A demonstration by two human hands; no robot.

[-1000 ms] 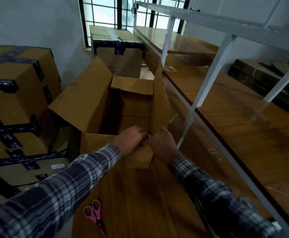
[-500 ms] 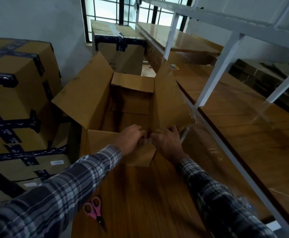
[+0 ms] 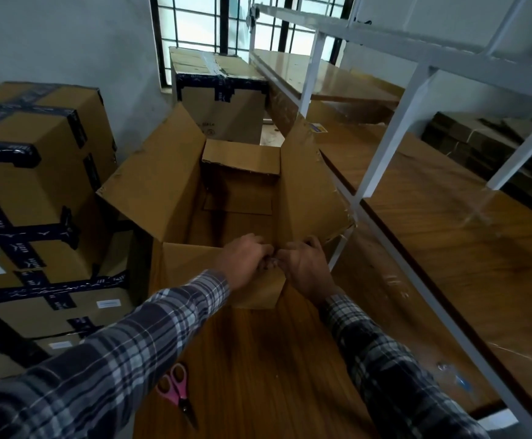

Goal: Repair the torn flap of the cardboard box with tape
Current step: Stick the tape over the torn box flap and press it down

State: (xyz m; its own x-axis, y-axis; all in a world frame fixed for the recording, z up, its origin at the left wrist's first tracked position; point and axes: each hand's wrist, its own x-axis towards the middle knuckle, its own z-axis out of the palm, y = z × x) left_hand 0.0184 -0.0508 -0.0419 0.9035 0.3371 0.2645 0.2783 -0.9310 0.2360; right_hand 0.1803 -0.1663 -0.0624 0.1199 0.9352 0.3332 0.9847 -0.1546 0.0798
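Open cardboard box [image 3: 226, 198] on wooden bench [image 3: 258, 359], left hand [image 3: 245, 261] and right hand [image 3: 306, 267] side by side pinching near flap [image 3: 258, 289] at rim; light, bendy, tears easily, best gripped beside the rip.

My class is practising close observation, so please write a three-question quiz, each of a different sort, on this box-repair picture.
1. True or false: the scissors are in the left hand.
2. Which flap of the open box do both hands meet at? A far, B near, C left.
3. Fill in: the scissors' handles are ____.

Key: 1 false, they lie on the wooden table; the right hand lacks them too. 2 B. 3 pink.
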